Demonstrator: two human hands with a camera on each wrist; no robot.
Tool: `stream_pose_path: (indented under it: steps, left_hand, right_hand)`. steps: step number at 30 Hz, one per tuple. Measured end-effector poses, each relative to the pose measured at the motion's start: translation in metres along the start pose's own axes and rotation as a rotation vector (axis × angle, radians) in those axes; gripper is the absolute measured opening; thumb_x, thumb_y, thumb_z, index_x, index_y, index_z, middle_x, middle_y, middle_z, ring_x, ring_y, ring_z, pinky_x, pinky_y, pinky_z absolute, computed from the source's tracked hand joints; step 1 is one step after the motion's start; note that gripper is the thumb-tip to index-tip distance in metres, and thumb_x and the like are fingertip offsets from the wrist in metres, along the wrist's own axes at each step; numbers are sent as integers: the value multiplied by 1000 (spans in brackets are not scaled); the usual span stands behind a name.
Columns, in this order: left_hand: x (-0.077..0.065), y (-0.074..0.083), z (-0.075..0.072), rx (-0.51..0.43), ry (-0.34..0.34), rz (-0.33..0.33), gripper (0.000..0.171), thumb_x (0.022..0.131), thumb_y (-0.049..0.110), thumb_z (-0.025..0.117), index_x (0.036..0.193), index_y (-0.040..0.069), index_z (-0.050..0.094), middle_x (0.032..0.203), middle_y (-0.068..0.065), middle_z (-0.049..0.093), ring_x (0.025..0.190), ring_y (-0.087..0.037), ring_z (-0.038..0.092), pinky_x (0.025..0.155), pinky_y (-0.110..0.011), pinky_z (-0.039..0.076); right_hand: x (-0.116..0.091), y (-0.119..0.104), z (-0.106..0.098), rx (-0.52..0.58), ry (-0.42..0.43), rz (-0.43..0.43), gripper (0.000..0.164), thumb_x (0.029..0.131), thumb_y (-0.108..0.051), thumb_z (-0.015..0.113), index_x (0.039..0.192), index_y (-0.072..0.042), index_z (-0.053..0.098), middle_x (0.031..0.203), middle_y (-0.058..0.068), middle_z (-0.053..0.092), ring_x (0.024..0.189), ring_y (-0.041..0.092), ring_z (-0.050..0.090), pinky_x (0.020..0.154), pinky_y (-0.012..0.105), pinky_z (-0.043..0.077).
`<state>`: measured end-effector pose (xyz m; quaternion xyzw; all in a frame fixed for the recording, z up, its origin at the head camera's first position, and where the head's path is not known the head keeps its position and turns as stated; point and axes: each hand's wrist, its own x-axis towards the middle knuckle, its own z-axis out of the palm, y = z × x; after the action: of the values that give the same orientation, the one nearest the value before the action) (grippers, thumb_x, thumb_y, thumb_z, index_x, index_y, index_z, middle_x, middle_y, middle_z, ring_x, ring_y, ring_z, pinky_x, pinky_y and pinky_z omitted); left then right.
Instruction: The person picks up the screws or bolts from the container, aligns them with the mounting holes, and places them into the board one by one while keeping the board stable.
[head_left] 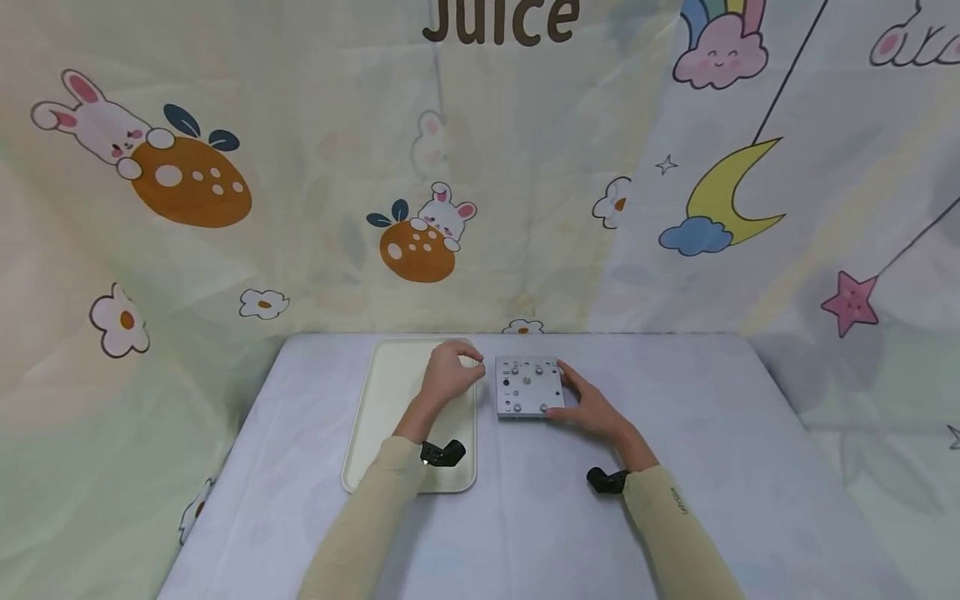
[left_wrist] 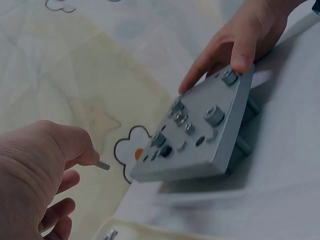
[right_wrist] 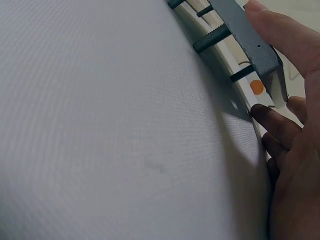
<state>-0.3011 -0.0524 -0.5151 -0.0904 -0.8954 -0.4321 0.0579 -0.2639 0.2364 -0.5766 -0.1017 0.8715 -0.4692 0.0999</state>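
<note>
Between thumb and finger of my left hand (head_left: 448,375) is a small grey metal pin (left_wrist: 103,165), its end sticking out past the fingertips. That hand hangs over the tray's right side, just left of a square metal plate (head_left: 531,396). Socket-head screws (left_wrist: 214,115) and several holes cover the plate's top face. Threaded shanks (right_wrist: 212,39) stick out below its underside, and the plate sits raised over the table on them. My right hand (head_left: 592,412) grips the plate's right side, thumb at the near corner and fingers at the far one.
A cream tray (head_left: 367,442) lies left of the plate, under my left forearm. Inside it, a small metal piece (left_wrist: 111,234) shows in the left wrist view. White cloth covers the table (head_left: 525,517), and a printed curtain (head_left: 330,208) hangs behind it.
</note>
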Motion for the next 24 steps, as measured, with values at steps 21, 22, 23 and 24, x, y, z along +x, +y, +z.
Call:
stream_pose_path:
  steps: [21, 22, 23, 24]
  left_hand:
    - [-10, 42, 32, -47, -159, 36, 4, 76, 18, 74, 80, 20, 74, 102, 4, 63, 105, -22, 58, 85, -39, 48]
    - [-10, 44, 32, -49, -176, 28, 5, 76, 18, 75, 80, 21, 75, 103, 5, 62, 105, -22, 57, 86, -39, 48]
    - [-10, 47, 33, -51, -190, 24, 5, 77, 18, 75, 80, 21, 75, 104, 5, 62, 105, -21, 57, 86, -39, 48]
    - [-10, 49, 35, -52, -200, 22, 5, 77, 19, 75, 81, 22, 75, 105, 5, 62, 106, -21, 57, 87, -39, 48]
  right_hand:
    - [-4, -2, -2, 2, -10, -10, 110, 74, -49, 81, 157, -22, 14, 151, 16, 36, 143, 33, 22, 111, 56, 15]
    - [-4, -2, -2, -1, -16, -5, 110, 74, -49, 81, 157, -22, 13, 151, 16, 35, 143, 33, 22, 111, 57, 16]
    - [-4, -2, -2, -5, -20, 3, 110, 74, -49, 81, 157, -23, 13, 152, 15, 35, 143, 31, 22, 111, 56, 16]
    - [-3, -2, -2, -10, -19, 0, 110, 75, -49, 80, 157, -23, 13, 152, 15, 35, 143, 32, 23, 111, 56, 17]
